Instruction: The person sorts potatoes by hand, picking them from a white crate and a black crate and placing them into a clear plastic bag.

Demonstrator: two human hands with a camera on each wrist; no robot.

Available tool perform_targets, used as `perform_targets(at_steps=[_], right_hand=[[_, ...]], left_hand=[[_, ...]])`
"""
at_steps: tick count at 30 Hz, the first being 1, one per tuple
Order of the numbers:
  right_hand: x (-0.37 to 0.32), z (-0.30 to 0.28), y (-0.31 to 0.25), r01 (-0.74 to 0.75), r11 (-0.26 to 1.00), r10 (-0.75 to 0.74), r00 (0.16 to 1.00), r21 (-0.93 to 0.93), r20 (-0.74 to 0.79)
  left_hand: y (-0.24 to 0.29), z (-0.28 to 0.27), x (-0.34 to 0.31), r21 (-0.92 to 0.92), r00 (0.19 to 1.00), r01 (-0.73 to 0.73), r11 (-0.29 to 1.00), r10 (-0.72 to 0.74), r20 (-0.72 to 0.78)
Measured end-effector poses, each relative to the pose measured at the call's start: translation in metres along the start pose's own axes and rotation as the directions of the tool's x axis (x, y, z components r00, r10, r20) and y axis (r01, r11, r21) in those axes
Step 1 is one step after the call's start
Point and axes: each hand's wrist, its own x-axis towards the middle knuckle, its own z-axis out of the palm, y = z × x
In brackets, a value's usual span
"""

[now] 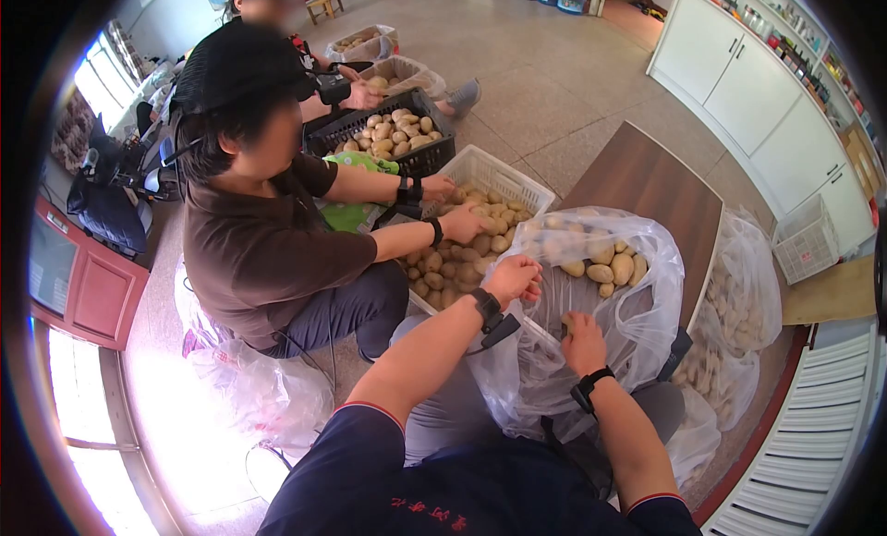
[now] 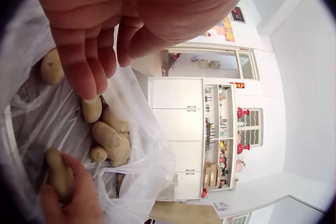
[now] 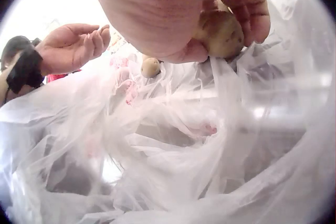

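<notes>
My right hand [image 1: 584,344] grips a potato [image 3: 223,34] inside the mouth of a clear plastic bag [image 1: 647,337]; the left wrist view shows this potato [image 2: 60,175] between thumb and fingers. My left hand [image 1: 514,279] hangs over the bag's left edge with its fingers loosely bent and nothing in them. Several potatoes [image 1: 621,266] lie together at the far side of the bag, beyond both hands. In the right wrist view the left hand [image 3: 76,47] is up at the left, apart from the potato.
A white crate [image 1: 540,196] full of potatoes stands left of the bag, where another person [image 1: 268,222] reaches in. Behind are a black crate [image 1: 442,154] of potatoes and a second person. A brown board [image 1: 647,180] lies beyond the bag; filled bags [image 1: 739,305] stand at right.
</notes>
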Motion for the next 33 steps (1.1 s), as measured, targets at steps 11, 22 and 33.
perform_targets(at_steps=[11, 22, 33], right_hand=[[0.024, 0.012, 0.029, -0.516, 0.372, 0.362, 0.846, 0.771, 0.391], [0.054, -0.020, -0.018, -0.576, -0.133, 0.104, 0.801, 0.807, 0.589], [0.062, -0.035, -0.050, -0.472, 0.468, 0.040, 0.856, 0.747, 0.516]], left_hand=[[-0.001, 0.004, 0.002, 0.047, 1.000, 0.020, 0.999, -0.019, -0.016], [0.009, 0.016, -0.010, 0.269, 0.989, 0.047, 0.962, -0.084, 0.125], [0.011, 0.006, -0.006, 0.040, 0.966, 0.190, 0.981, -0.194, 0.169]])
